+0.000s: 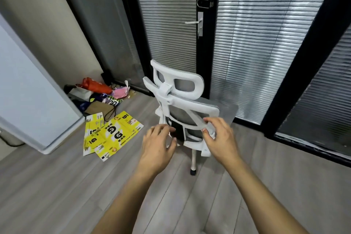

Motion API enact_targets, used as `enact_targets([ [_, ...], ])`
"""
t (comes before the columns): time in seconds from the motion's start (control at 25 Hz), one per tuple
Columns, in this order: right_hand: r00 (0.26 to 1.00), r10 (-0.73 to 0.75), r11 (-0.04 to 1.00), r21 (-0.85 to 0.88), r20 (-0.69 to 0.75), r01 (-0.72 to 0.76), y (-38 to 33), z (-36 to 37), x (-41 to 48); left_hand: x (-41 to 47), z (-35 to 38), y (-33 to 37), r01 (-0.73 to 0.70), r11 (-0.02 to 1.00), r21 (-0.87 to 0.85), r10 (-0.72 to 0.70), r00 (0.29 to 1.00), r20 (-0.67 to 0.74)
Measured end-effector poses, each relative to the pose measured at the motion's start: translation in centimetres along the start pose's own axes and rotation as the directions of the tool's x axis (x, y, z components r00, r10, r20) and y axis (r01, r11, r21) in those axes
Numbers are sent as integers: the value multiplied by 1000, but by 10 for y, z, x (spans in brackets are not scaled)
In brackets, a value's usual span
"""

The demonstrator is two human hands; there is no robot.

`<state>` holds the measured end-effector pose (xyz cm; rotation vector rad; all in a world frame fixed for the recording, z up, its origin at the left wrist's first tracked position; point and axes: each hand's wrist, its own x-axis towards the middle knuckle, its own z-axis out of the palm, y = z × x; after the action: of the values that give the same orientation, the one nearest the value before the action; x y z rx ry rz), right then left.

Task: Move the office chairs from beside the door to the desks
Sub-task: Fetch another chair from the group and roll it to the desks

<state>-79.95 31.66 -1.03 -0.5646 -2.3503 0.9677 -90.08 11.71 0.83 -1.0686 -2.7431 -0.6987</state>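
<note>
The white plastic-framed office chair with grey mesh back (190,105) stands on the grey wood-grain plank floor (76,186), its back to the camera, just before the black-framed glass door with slatted blinds (204,59). Both hands reach its curved backrest. The left hand (158,143) is spread with loose fingers at the lower left edge, holding nothing. The right hand (220,137) is half-curled, fingertips at a slanting white strut — whether it has closed there I cannot tell. To the left lie flat yellow printed cartons (112,133).
</note>
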Motion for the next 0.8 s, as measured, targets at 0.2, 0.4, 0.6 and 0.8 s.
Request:
enact_targets([
  [0.2,1000,10,996,-93,24,-8,16,50,92,101,8,-73,73,995,-68,-76,997,-31],
  [0.4,990,140,969,-208,-1,-137,35,94,158,199,40,-139,-12,996,-85,17,998,56],
  [0.6,926,378,823,-458,-1,-337,37,150,180,268,75,-206,-89,990,-110,111,970,218],
  [0.8,895,381,785,-429,-232,-446,28,180,174,306,93,-253,-251,944,-215,290,941,173],
])
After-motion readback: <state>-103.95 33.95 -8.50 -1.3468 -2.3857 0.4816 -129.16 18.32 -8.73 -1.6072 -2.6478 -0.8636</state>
